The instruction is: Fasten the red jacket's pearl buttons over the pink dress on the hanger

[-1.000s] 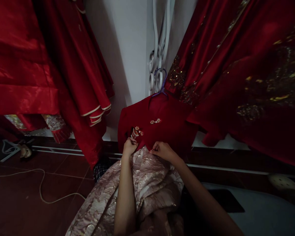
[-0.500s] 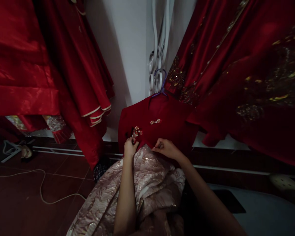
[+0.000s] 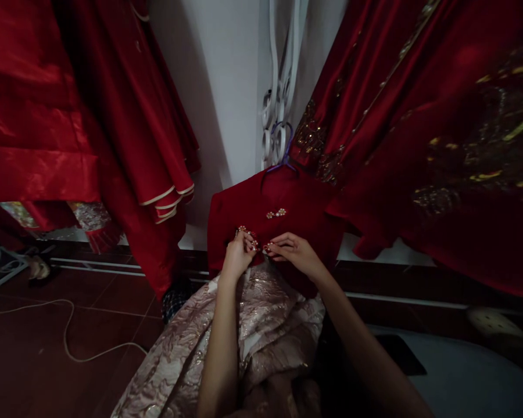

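Observation:
A small dark red jacket (image 3: 300, 209) hangs on a purple hanger (image 3: 280, 157) from a white wall rack. It has a pearl clasp (image 3: 276, 213) near the collar and a lower pearl clasp (image 3: 246, 233) on its front. My left hand (image 3: 235, 258) pinches that lower clasp. My right hand (image 3: 293, 254) pinches the jacket's front edge just to the right, fingertips almost meeting the left hand's. A pink and gold brocade cloth (image 3: 261, 325) lies under both forearms.
Red satin garments (image 3: 126, 133) hang at the left, and gold-embroidered red robes (image 3: 440, 133) at the right. A white cord (image 3: 70, 331) lies on the dark red tiled floor. A grey surface (image 3: 462, 377) is at the lower right.
Both hands have risen from the jacket's hem to the lower pearl clasp and come closer together. The view has shifted slightly.

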Tool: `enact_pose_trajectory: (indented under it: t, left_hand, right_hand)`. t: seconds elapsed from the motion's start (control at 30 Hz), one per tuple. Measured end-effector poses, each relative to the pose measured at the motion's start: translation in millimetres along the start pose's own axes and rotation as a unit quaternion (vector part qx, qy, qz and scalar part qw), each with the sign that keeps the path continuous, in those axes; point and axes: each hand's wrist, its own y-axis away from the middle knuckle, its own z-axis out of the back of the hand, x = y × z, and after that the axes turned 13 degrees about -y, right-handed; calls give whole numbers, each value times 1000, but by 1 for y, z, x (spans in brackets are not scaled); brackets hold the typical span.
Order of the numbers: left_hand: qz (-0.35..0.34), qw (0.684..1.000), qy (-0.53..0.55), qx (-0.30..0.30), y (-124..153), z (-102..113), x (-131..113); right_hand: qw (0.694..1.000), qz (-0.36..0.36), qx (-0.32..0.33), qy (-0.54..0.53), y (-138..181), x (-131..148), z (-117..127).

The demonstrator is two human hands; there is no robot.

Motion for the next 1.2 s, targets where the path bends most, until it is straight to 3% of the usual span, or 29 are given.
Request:
enact_pose_trajectory:
  t: [0.13, 0.37, 0.67, 0.9, 1.2]
  left_hand:
    - [17, 1000, 26, -3, 1, 3, 2]
    - [8, 998, -40, 54, 3, 13, -6]
    - [0, 990, -137, 40, 7, 17, -13]
    - [-19, 986, -158, 47, 7, 20, -16]
    - [-16, 957, -283, 68, 11, 14, -32]
  right_hand:
    - [999, 13, 25, 21, 1, -7, -8]
    - [996, 46, 19, 78, 0, -13, -17]
    - [992, 85, -21, 90, -1, -17, -18]
    - [988, 96, -14, 117, -2, -20, -20]
    - [962, 144, -12, 230, -2, -24, -18]
